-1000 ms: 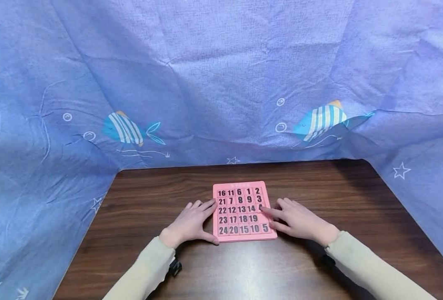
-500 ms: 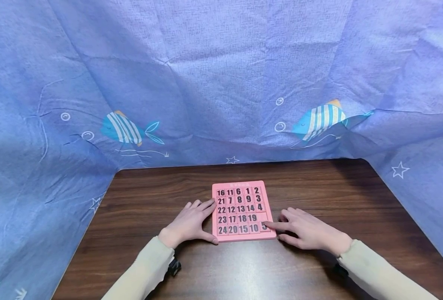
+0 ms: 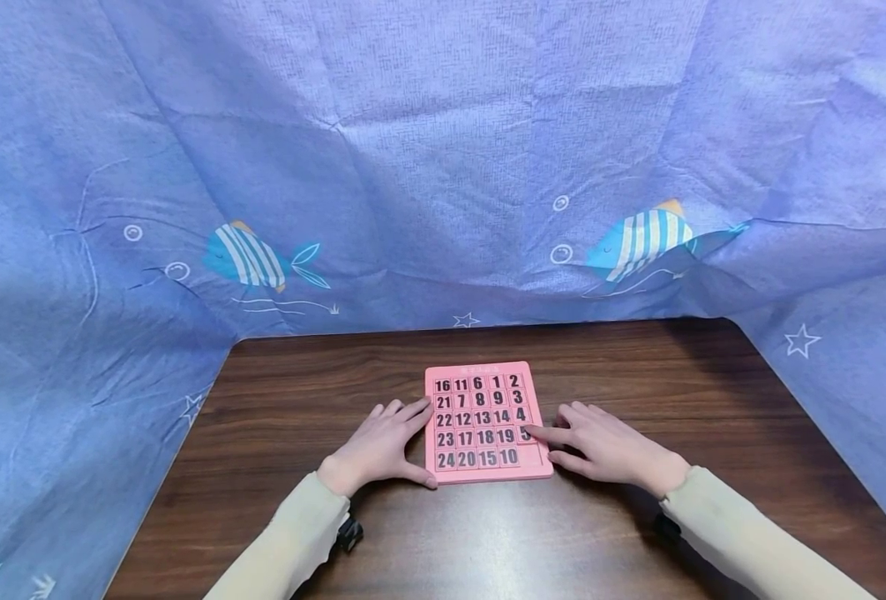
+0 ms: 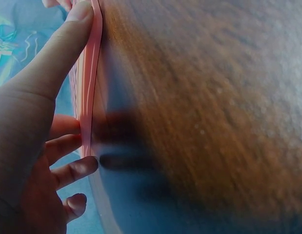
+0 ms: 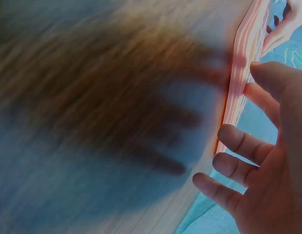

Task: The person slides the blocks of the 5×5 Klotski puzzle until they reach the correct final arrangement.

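A pink number slide puzzle (image 3: 480, 369) lies flat on the table, its square tiles marked with black numbers. My left hand (image 3: 378, 446) rests at its left side, thumb at the near corner and fingertips on the left edge. In the left wrist view the thumb (image 4: 50, 58) lies against the puzzle's layered side. My right hand (image 3: 603, 446) has its index fingertip on the 5 tile (image 3: 522, 434), at the right end of the fourth row. The thumb of that hand is near the puzzle's right edge. A bare slot (image 3: 530, 456) shows at the near right corner.
The dark wood-grain table (image 3: 322, 367) has its far edge against a blue cloth backdrop (image 3: 443, 167) printed with fish and stars. A small black device (image 3: 349, 533) sits under the left sleeve cuff.
My right index finger went from the 4 tile down to the 5 tile, then slid the 5 up one row, leaving the corner slot bare. The left hand stayed in place.
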Motion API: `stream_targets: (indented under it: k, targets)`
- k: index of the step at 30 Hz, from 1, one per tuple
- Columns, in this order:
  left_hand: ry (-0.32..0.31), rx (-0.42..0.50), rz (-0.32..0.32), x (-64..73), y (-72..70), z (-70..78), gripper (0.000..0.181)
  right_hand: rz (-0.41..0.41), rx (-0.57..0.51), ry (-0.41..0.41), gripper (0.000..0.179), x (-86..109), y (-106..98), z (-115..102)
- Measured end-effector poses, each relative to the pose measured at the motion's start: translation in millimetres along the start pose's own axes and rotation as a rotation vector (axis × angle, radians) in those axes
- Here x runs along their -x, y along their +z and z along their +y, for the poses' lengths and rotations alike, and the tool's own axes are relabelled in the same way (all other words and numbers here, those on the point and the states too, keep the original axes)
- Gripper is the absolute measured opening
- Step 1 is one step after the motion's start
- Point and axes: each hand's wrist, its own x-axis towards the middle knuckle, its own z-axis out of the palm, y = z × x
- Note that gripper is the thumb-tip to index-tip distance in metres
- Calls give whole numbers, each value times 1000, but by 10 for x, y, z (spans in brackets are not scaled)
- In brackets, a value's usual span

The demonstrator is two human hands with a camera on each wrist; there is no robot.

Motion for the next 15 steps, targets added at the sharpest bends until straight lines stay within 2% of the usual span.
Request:
stream_targets:
  k: [6,12,15]
  targets:
    - [-5,2,-2,-2,1,-2,117,18,0,-18,43,-18,7,-64]
    - [-3,2,-5,-4,5,-14,117,83,-3,-118,43,-39,22,-224]
    - [1,0,-2,-9,13,-17,116,86,15,-152,47,-57,44,-295]
